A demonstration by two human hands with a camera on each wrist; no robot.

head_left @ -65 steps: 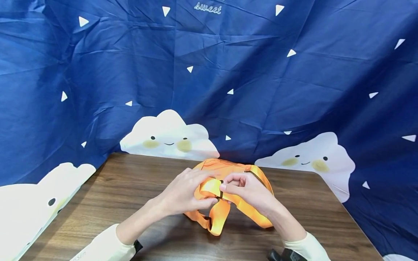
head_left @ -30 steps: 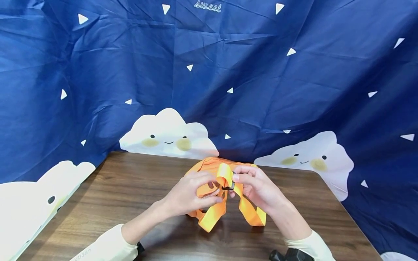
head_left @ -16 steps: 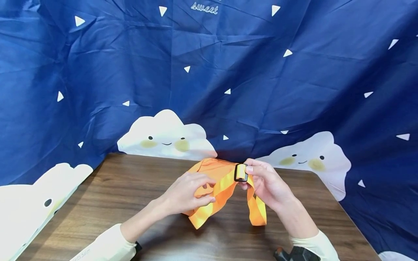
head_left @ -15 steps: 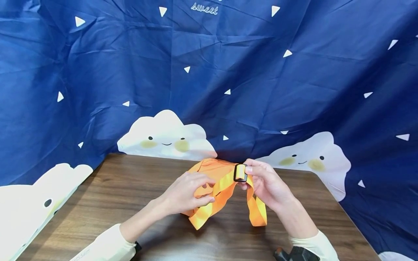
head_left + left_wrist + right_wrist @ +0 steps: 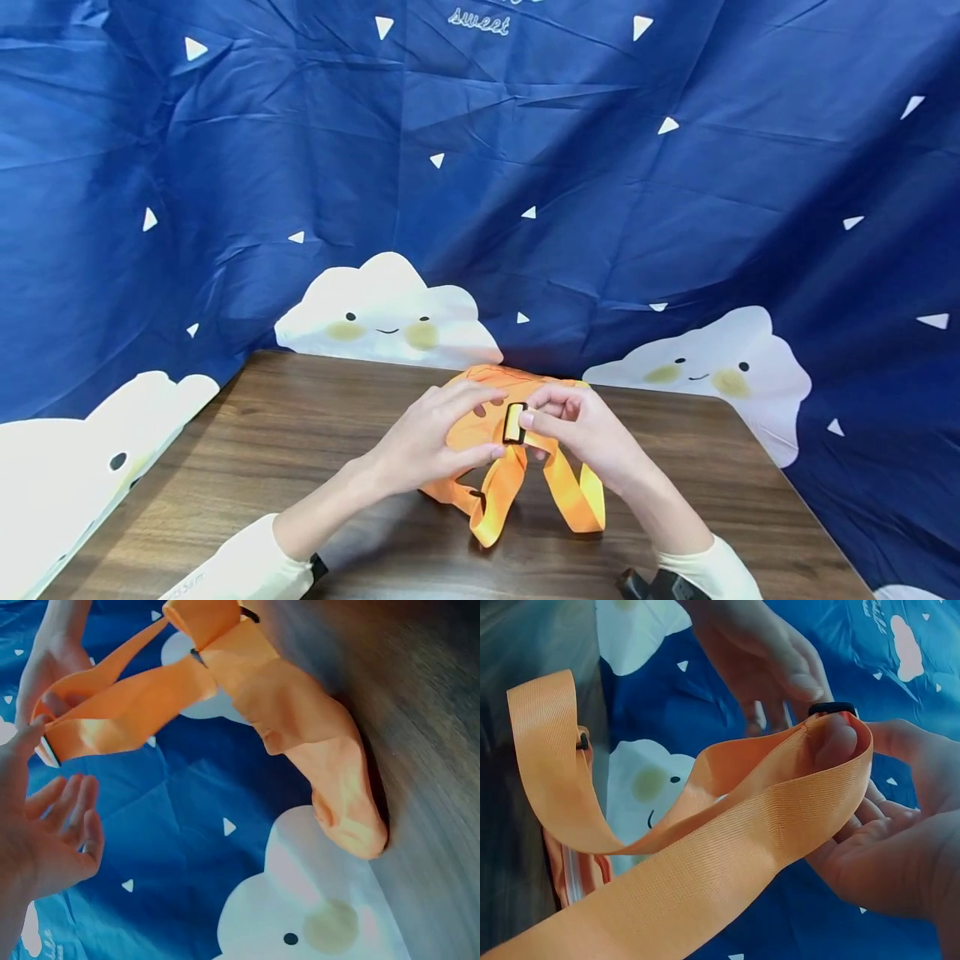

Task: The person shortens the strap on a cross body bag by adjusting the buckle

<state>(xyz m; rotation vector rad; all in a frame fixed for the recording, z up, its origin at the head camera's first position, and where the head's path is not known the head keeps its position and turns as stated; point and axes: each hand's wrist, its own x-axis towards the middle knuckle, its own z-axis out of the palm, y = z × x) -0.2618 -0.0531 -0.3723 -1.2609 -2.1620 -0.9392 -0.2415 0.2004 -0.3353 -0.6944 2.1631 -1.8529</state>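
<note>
An orange bag (image 5: 480,425) with wide webbing straps sits on the table. My right hand (image 5: 588,433) pinches the black strap buckle (image 5: 514,423), where the orange strap (image 5: 566,492) threads through, between thumb and fingers. In the right wrist view a fingertip lies inside the strap loop (image 5: 780,802), below the buckle (image 5: 832,709). My left hand (image 5: 431,437) is spread just left of the buckle, fingers apart and loosely bent; whether its thumb touches the buckle I cannot tell. In the left wrist view that hand (image 5: 45,840) shows relaxed fingers under the buckle's edge (image 5: 50,751).
The brown wooden table (image 5: 315,425) extends around the bag. Behind it hangs a blue cloth (image 5: 562,167) with white clouds and triangles. A second small black buckle (image 5: 478,498) lies on the lower strap. A zipper (image 5: 573,876) shows on the bag in the right wrist view.
Over the last half second my right hand has brought the buckle leftward and slightly down, closer to my left hand. The strap in front of the bag has slackened into a loop.
</note>
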